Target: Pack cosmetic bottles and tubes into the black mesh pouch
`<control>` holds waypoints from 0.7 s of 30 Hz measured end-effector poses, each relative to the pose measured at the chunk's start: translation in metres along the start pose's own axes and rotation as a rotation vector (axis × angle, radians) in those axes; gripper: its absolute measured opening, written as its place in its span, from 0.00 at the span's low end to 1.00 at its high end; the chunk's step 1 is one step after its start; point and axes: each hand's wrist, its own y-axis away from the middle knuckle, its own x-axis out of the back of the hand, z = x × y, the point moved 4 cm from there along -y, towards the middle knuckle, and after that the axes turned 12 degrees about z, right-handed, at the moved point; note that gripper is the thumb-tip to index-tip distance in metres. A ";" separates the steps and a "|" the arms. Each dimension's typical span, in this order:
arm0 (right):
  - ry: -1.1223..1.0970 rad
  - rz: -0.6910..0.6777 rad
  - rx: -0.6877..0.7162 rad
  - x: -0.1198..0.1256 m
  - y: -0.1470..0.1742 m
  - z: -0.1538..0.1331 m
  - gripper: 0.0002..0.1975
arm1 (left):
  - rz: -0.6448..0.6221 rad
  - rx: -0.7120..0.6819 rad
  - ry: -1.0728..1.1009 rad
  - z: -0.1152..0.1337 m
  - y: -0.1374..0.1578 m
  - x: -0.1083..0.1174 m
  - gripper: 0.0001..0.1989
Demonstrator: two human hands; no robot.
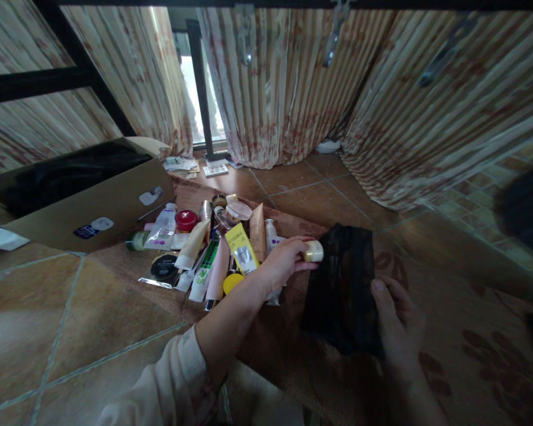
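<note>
My left hand [284, 260] pinches a small pale-yellow jar [313, 251] by its side. The jar is at the left edge of a black pouch [337, 290], which looks like thin, partly see-through cloth. My right hand [400, 316] grips the pouch's right edge, thumb on top; its other fingers are partly hidden behind. Left of the pouch lies a heap of cosmetics: a yellow box [241, 248], a pink tube [218, 269], a green-and-white tube [205, 269], a tan tube [257, 232], a red round jar [186, 220] and a black round compact [164, 267].
An open cardboard box [115, 210] with black material inside stands at the left. Under the cosmetics is a brown patterned mat [288, 349] on tiled floor [22, 313]. Striped curtains [284, 89] hang behind, and papers [180, 164] lie by the window. A dark bar crosses the top.
</note>
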 end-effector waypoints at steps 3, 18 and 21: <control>0.012 -0.008 0.011 0.000 0.001 -0.004 0.16 | -0.003 0.000 0.002 0.000 0.000 0.000 0.18; -0.030 0.012 -0.014 -0.001 0.001 0.003 0.17 | -0.032 -0.029 -0.038 0.001 0.002 0.000 0.11; -0.003 0.019 0.007 0.000 0.000 0.001 0.17 | -0.060 -0.041 -0.069 0.000 0.001 0.001 0.09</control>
